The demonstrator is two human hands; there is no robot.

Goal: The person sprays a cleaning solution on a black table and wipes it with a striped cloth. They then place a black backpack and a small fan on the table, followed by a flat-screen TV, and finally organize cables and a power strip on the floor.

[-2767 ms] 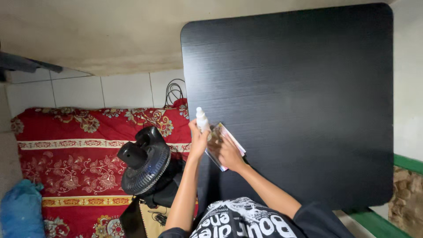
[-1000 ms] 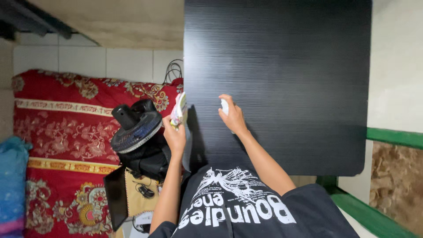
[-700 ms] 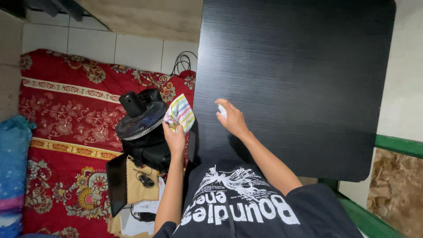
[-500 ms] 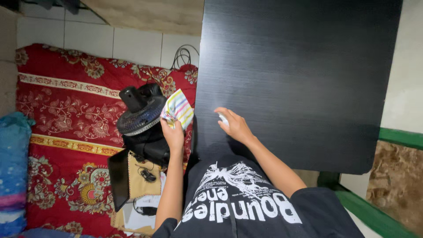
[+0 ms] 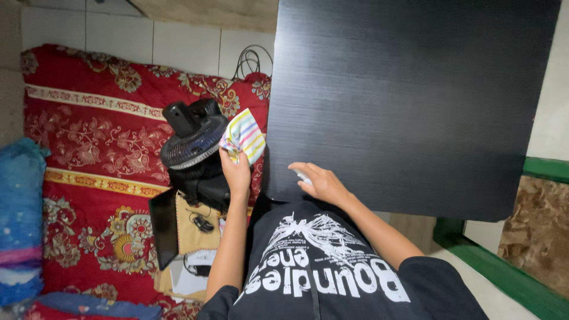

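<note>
My left hand (image 5: 236, 172) is raised beside the black table's left edge and grips a crumpled cloth (image 5: 244, 135), white with coloured stripes. My right hand (image 5: 321, 182) lies on the black tabletop (image 5: 409, 101) near its front edge. Its fingers are curled over a small white object (image 5: 301, 176), most of which is hidden by the hand. I cannot tell what the object is. Both forearms reach out over my black printed shirt (image 5: 323, 272).
A black electric fan (image 5: 191, 141) lies on a red floral mattress cover (image 5: 101, 124) to the left, just beyond the cloth. Below it are a dark flat panel (image 5: 163, 228), a tan bag and cables. A blue bundle (image 5: 21, 207) is far left. A green ledge (image 5: 504, 278) runs on the right.
My right hand has slid back over the tabletop toward its front edge, keeping the white object. My left hand has lifted the striped cloth higher, and it shows more spread out.
</note>
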